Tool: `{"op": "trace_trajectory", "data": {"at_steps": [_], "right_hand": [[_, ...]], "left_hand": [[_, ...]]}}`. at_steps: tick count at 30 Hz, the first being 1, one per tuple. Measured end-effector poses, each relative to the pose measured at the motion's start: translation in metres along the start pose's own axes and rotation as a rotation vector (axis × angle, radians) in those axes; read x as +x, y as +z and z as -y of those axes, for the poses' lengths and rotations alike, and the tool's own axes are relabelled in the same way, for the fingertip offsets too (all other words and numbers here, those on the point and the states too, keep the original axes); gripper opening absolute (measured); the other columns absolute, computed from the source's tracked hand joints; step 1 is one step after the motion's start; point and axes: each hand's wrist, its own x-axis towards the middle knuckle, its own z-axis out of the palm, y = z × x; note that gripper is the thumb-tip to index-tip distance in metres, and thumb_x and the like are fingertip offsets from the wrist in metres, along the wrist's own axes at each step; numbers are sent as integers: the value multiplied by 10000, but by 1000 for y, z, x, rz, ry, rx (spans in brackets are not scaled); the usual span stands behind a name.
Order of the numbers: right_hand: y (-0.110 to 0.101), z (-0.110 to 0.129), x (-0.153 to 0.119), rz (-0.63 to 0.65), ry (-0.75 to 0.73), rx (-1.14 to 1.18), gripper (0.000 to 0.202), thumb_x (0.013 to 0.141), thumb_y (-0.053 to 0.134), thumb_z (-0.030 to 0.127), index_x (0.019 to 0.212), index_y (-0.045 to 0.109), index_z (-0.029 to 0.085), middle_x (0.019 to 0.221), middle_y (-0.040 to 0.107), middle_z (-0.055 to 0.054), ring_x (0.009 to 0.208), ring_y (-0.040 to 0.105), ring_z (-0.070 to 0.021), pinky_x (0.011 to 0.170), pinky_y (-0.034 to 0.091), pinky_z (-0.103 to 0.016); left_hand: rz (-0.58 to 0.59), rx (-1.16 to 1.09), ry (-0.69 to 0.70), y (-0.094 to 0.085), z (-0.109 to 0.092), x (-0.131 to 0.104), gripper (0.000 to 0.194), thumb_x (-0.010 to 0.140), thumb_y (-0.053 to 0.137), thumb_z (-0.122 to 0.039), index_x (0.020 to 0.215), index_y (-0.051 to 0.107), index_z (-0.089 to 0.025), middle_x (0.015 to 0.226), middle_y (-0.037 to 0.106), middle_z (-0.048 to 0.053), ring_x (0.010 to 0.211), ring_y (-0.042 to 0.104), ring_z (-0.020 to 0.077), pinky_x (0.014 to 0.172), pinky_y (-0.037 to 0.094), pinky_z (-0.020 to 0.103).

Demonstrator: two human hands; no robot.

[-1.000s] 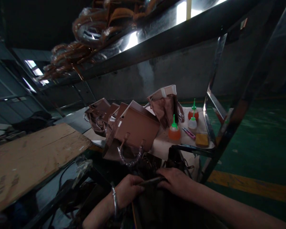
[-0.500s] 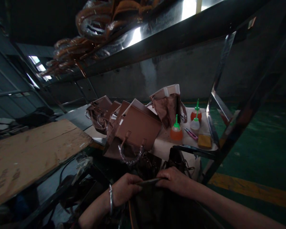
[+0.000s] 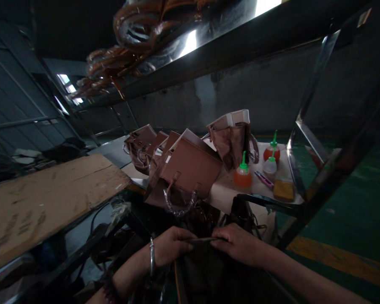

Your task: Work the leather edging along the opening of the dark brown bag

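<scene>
Both my hands pinch the top edge of a dark bag low in front of me; its lower part fades into shadow. My left hand, with a silver bangle at the wrist, has thumb and fingers closed on the left of that edge. A short way to the right, my right hand grips the same edge. Just beyond lies a brown handbag, tilted, its handles wrapped in clear plastic. More brown handbags lean behind it.
Another handbag stands near bottles with green nozzles, a pink cutter and a yellow-brown block. Left is a cardboard-topped table. A metal shelf beam crosses overhead, carrying plastic-wrapped brown straps. A frame post slants at right.
The surroundings have shifted slightly right in view as the head turned. Both hands keep their pinch on the bag's edge, which sits a little higher and flatter.
</scene>
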Motion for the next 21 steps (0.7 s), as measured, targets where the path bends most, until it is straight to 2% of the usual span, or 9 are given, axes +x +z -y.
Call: {"op": "trace_trajectory", "data": {"at_steps": [5,10,13,17,21], "right_hand": [[-3,-2,4,46,-17,-82,272,841,351,303,709,542,162,657,576,-10,615,533,-116,530,317,-194],[-5,8,13,79,-39,-254,407,780,389,537,759,565,171,701,617,-46,655,567,-185,508,296,-228],[-4,15,22,86,-64,-181,342,798,403,480,768,563,180,729,616,-26,684,565,-167,529,305,-219],[2,16,32,128,-53,-81,251,813,414,331,689,559,167,638,577,7,606,529,-116,502,291,-194],[7,16,35,107,-38,-107,235,796,438,302,656,562,159,613,572,6,590,523,-114,493,279,-195]], "left_hand": [[-37,-21,-1,1,4,2,321,569,510,-208,846,642,-112,678,577,-1,606,471,118,606,374,222],[-54,26,-3,0,5,5,314,560,495,-216,818,645,-120,623,539,-14,578,436,115,569,357,220],[-104,47,-27,-2,9,5,271,564,496,-234,758,639,-109,559,484,-25,530,393,100,510,326,207],[-120,51,-48,-5,13,4,246,569,508,-245,729,624,-99,522,434,-36,492,348,82,463,285,195],[-123,22,-68,-6,9,3,250,561,520,-247,729,623,-93,526,447,-29,494,363,86,459,289,196]]}}
